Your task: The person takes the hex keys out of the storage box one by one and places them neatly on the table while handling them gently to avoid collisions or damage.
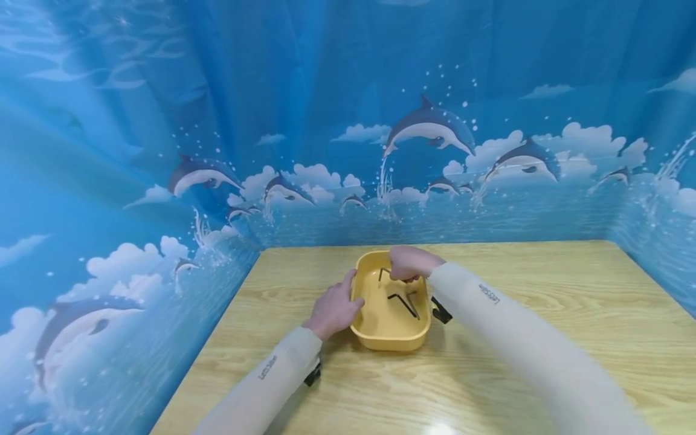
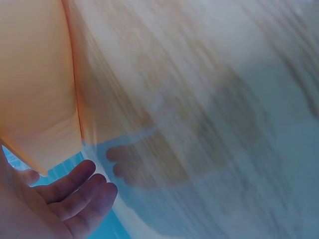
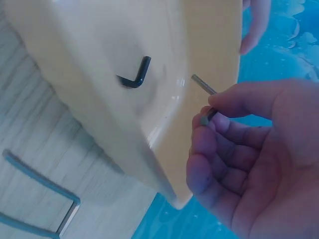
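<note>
A yellow plastic basin [image 1: 388, 343] stands on the wooden table. My left hand [image 1: 334, 308] holds its left rim, thumb over the edge; in the left wrist view three fingers of the left hand [image 2: 75, 199] hang loosely beside the basin wall [image 2: 35, 74]. Inside the basin my right hand [image 3: 259, 144] pinches a small hex key [image 3: 203, 84] between thumb and fingers. Part of that hex key [image 1: 380, 273] shows past the hand in the head view. On the basin floor lie a black hex key [image 1: 403, 305] and a duller metal one [image 1: 414, 307] touching or overlapping it.
A bent bluish-grey metal bar [image 3: 70, 214] lies on the wood beside the basin, cut off by the right wrist frame. Blue dolphin-print curtains [image 1: 326, 151] rise behind and beside the table [image 1: 544, 302]. Dark camera mounts [image 1: 440, 311] sit on both wrists.
</note>
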The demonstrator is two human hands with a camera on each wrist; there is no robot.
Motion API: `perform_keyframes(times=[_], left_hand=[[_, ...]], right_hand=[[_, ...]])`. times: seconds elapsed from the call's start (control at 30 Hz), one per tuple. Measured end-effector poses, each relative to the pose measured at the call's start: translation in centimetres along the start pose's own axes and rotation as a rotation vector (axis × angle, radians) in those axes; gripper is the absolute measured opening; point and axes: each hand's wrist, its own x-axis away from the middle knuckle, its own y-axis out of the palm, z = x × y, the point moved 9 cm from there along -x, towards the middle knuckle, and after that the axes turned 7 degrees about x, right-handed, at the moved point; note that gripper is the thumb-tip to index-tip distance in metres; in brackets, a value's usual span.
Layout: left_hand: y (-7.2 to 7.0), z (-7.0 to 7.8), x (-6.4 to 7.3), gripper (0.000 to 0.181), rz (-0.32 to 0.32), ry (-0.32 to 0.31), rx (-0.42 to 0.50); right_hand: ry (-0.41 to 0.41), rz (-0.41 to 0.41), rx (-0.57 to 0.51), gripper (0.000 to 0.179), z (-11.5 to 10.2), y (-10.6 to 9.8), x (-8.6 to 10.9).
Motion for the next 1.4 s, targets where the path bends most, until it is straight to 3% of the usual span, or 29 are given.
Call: perform_keyframes(times=[0.67,0.97,1.4], left_hand=[[-0.1,0.2,0.3,0.073,0.014,0.016,0.006],[-0.4,0.2,0.2,0.069,0.024,0.025,0.021],[-0.3,0.0,0.0,0.066,0.015,0.019,0.007]], right_hand=[[-0.111,0.144,-0.021,0.039,2.3,-2.6,5.9],[-0.060,0.156,-0.043,0.015,5.8,-3.1,8.9],[0.004,0.176,-0.059,0.011,11.3,-2.0,11.9]])
